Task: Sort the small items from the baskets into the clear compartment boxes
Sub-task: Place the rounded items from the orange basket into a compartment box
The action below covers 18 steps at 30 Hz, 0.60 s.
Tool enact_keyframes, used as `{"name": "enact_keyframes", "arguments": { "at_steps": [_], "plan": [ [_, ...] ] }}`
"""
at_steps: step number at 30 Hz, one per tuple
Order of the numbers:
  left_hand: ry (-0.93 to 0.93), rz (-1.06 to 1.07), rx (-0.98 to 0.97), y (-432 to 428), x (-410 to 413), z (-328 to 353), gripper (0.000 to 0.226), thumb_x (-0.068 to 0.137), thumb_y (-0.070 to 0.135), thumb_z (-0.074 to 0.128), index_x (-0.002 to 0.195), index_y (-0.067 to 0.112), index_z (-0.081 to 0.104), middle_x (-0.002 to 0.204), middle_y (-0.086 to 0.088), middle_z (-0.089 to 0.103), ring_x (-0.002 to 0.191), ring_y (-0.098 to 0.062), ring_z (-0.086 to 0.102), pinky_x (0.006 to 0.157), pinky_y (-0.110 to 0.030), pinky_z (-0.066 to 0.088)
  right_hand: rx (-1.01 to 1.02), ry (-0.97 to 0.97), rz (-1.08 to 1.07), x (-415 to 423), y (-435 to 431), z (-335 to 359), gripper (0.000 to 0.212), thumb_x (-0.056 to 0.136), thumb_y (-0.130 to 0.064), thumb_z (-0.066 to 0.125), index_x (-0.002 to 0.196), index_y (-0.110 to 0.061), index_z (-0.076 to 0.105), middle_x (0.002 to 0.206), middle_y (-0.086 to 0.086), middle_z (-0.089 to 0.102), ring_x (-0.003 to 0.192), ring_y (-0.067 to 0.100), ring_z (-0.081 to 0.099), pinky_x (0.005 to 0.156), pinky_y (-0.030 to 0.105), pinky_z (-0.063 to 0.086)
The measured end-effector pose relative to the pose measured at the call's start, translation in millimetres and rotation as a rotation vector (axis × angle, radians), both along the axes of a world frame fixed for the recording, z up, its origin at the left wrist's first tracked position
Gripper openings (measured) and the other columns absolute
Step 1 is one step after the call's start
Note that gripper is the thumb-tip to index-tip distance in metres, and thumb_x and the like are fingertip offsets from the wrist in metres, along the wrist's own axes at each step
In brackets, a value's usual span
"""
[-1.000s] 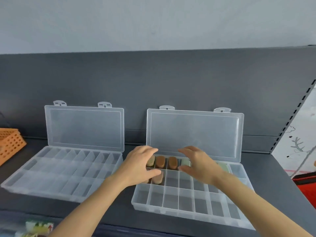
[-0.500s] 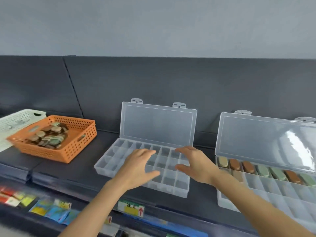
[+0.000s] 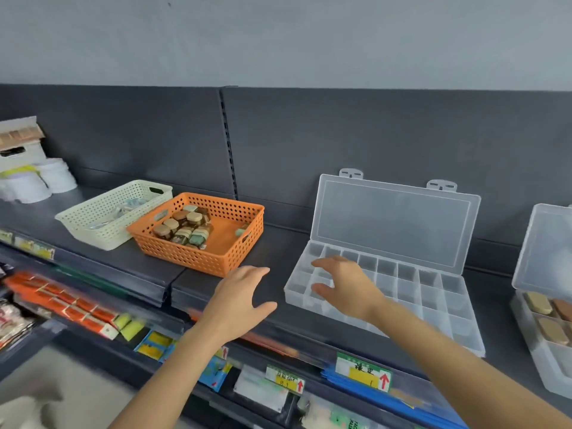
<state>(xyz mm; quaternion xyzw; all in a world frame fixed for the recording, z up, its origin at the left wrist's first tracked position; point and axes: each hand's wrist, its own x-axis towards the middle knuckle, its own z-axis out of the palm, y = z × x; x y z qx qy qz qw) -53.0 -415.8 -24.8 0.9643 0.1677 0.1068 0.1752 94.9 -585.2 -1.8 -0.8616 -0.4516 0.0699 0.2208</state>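
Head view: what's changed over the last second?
Both hands left the part-filled box and swept left: the right hand is now over the empty box, the left hand beyond it, near the orange basket. The view swung left with them. Nothing was grasped or let go; both hands are open. Both boxes stay open.

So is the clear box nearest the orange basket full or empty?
Empty where visible: the box compartments show nothing; the right hand hides a few.

Both hands are now off the part-filled box [image 3: 539, 360]. The left hand [image 3: 239, 301] nears the orange basket [image 3: 198, 258]; the right hand [image 3: 349, 288] hovers over the empty box [image 3: 430, 292].
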Motion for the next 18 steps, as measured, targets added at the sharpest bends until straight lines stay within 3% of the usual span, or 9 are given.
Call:
{"name": "enact_keyframes", "arguments": {
  "at_steps": [6, 10, 18],
  "plan": [
    [-0.019, 0.067, -0.011, 54.5, -13.7, 0.9, 0.064, 0.091, 0.043, 0.055, 0.147, 0.026, 0.029, 0.151, 0.009, 0.027, 0.139, -0.009, 0.021, 0.114, -0.031, 0.025, 0.066, -0.010, 0.088, 1.7, 70.6, 5.7, 0.049, 0.094, -0.027, 0.057, 0.141, -0.017, 0.044, 0.143, 0.001, 0.046, 0.125, 0.016, 0.048, 0.095, 0.016, 0.033],
    [-0.041, 0.120, 0.032, 107.8, -4.7, 8.9, 0.062, 0.092, 0.042, 0.056, 0.146, 0.022, 0.032, 0.150, 0.008, 0.029, 0.139, -0.009, 0.023, 0.113, -0.027, 0.024, 0.127, -0.058, 0.164, 16.6, 125.0, 11.0, 0.044, 0.092, -0.024, 0.059, 0.135, -0.015, 0.051, 0.136, 0.002, 0.054, 0.125, 0.016, 0.048, 0.100, 0.021, 0.036],
    [0.008, 0.201, 0.037, 195.9, 24.0, 15.3, 0.060, 0.092, 0.040, 0.057, 0.144, 0.021, 0.036, 0.146, 0.004, 0.035, 0.134, -0.012, 0.031, 0.109, -0.026, 0.029, 0.089, -0.081, 0.238, 62.1, 217.4, 10.8, 0.026, 0.090, -0.023, 0.060, 0.108, -0.005, 0.061, 0.104, 0.004, 0.061, 0.095, 0.022, 0.058, 0.080, 0.034, 0.050]
  ]
}}
